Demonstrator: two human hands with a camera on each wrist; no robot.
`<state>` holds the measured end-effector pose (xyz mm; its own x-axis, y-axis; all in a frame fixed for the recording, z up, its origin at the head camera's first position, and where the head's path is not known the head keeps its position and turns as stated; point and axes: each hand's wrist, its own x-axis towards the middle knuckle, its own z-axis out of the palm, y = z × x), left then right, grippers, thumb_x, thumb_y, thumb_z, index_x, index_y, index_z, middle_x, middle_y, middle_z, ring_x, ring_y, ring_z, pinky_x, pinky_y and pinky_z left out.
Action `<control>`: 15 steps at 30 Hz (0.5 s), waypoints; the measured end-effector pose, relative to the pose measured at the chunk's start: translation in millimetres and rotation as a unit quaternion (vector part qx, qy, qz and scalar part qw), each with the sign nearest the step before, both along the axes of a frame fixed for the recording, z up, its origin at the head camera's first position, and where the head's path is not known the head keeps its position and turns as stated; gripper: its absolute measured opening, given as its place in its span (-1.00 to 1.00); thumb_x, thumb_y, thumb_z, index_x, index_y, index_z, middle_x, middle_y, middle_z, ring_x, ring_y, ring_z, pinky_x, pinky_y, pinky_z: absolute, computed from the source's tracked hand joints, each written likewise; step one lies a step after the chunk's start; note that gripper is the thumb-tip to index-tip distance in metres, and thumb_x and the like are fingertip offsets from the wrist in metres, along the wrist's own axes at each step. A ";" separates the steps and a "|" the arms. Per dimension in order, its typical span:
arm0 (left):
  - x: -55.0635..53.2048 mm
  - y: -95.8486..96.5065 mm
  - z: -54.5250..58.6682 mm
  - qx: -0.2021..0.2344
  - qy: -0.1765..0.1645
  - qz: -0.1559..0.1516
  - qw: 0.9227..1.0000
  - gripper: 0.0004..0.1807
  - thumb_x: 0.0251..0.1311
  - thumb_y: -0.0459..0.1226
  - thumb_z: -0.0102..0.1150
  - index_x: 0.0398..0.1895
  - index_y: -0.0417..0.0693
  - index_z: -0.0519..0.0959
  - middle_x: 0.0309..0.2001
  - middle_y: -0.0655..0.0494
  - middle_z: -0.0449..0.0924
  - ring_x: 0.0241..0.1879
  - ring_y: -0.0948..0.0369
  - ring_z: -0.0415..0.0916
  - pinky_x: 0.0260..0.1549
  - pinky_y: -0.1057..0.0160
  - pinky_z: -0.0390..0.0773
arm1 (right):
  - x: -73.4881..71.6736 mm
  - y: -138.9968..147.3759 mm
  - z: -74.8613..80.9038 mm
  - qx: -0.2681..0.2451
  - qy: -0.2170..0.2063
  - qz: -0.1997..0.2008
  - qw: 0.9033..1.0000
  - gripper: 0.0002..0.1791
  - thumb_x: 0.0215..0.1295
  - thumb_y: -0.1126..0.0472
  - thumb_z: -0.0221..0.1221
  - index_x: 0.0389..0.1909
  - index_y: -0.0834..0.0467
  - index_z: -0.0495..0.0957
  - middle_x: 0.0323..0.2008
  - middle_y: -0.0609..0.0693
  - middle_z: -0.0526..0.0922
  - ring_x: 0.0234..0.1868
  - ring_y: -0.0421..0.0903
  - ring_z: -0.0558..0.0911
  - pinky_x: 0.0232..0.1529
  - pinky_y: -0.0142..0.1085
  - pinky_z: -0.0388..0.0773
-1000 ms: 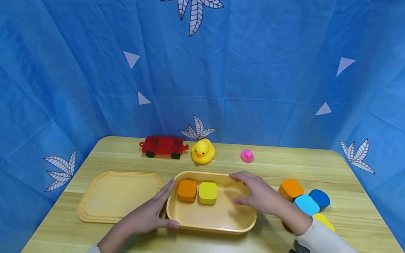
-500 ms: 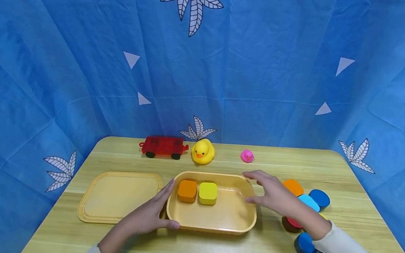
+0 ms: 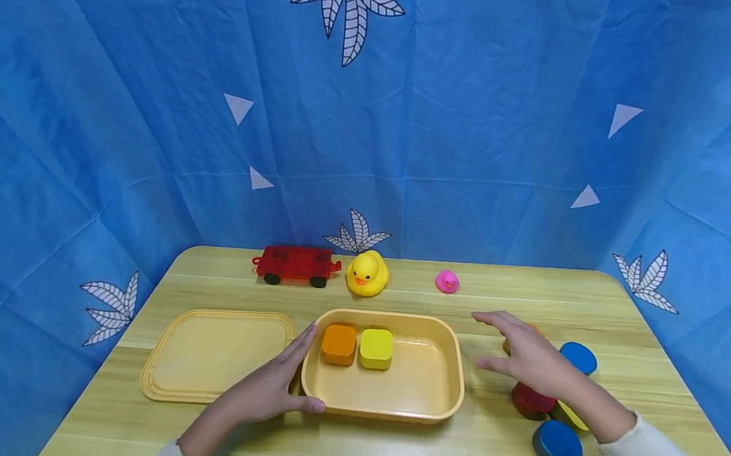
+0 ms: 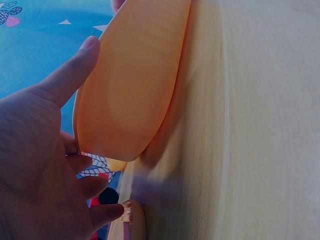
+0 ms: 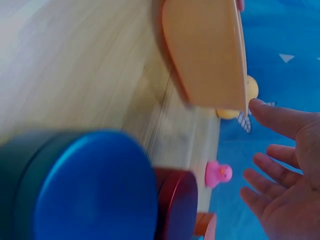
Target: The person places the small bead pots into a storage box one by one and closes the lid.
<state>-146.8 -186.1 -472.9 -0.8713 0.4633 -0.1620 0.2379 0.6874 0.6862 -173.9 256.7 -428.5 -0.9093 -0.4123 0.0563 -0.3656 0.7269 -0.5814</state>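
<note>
My left hand (image 3: 264, 383) lies along the left end of a tan open plastic box (image 3: 415, 402), fingers fairly straight, thumb at its near corner. In the left wrist view the thumb meets the box's rim (image 4: 80, 107). Inside the box, an orange block (image 3: 339, 344) and a yellow block (image 3: 376, 349) sit side by side in the left half. Apart from the box's right end, my right hand (image 3: 534, 358) hovers with nothing between its spread fingers. Below and behind it are a red round piece (image 3: 530, 401), a blue round piece (image 3: 557, 445) and other coloured pieces, partly hidden.
Left of the box lies a flat tan lid (image 3: 221, 357). Along the table's back stand a red toy wagon (image 3: 296, 262), a yellow rubber duck (image 3: 368, 274) and a small pink duck (image 3: 447, 281). Another blue piece (image 3: 579, 357) is at the right. Blue cloth (image 3: 496, 108) surrounds the table.
My right hand has moved rightward from over the box's right end to above the coloured pieces, uncovering the near blue piece. The left hand and the box stay put.
</note>
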 end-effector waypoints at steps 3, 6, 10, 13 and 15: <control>-0.2 0.1 -0.1 -0.001 -0.002 0.000 1.000 0.35 0.12 0.19 0.45 0.69 0.23 -0.37 0.69 0.13 -0.37 0.64 -0.06 -0.17 0.51 -0.20 0.09 | -0.1 9.4 -0.7 0.007 0.000 -0.010 1.000 -0.18 0.29 -0.01 0.42 0.46 0.25 0.36 0.36 0.28 0.47 0.25 0.33 0.53 0.14 0.22 0.59; 0.0 -0.2 -0.5 -0.001 0.001 -0.001 1.000 0.35 0.11 0.19 0.46 0.69 0.24 -0.37 0.69 0.13 -0.37 0.64 -0.07 -0.16 0.51 -0.20 0.09 | -0.8 18.9 -3.8 0.015 0.007 -0.022 1.000 -0.19 0.28 0.05 0.44 0.45 0.28 0.36 0.36 0.32 0.47 0.29 0.36 0.50 0.18 0.25 0.55; 0.4 -0.3 -0.6 -0.001 0.004 0.000 1.000 0.34 0.11 0.19 0.45 0.70 0.25 -0.35 0.69 0.10 -0.35 0.63 -0.09 -0.15 0.50 -0.22 0.10 | -2.2 31.4 -8.2 0.024 0.018 -0.037 0.999 -0.19 0.25 0.14 0.46 0.44 0.33 0.36 0.32 0.38 0.47 0.19 0.33 0.56 0.13 0.23 0.58; 0.5 -0.1 0.1 -0.001 0.003 0.000 1.000 0.33 0.12 0.20 0.44 0.70 0.25 -0.34 0.70 0.08 -0.35 0.63 -0.10 -0.15 0.50 -0.22 0.10 | -3.8 40.0 -11.1 0.028 0.021 -0.047 0.998 -0.18 0.22 0.17 0.47 0.43 0.36 0.35 0.28 0.41 0.48 0.10 0.27 0.60 0.08 0.20 0.62; 0.6 0.1 0.8 -0.001 0.001 0.000 1.000 0.32 0.13 0.20 0.43 0.70 0.24 -0.34 0.69 0.07 -0.35 0.63 -0.11 -0.15 0.49 -0.23 0.11 | -5.0 44.9 -12.9 0.029 0.020 -0.054 0.998 -0.16 0.21 0.16 0.48 0.43 0.37 0.34 0.28 0.42 0.47 0.08 0.28 0.59 0.09 0.21 0.61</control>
